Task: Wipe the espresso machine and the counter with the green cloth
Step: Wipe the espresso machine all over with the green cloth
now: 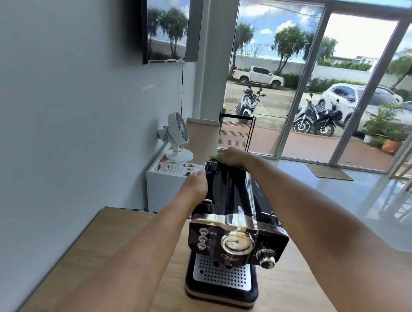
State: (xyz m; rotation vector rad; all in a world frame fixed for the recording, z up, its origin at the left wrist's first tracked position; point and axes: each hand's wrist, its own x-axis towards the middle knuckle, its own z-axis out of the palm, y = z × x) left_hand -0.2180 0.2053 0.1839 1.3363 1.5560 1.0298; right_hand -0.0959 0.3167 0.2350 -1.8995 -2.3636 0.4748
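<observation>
Atop glossy machine (234, 193), right hand (233, 156) presses green cloth (215, 159).

Machine: a black and chrome espresso machine (234, 229) stood on a wooden counter (99, 257).
Right hand: the right hand (233, 156) pressed palm-down on a green cloth (215, 159) at the machine top's far end.
Left hand: the left hand (196, 184) touched the machine's upper left side.
Behind: a white fan (177, 137).
</observation>
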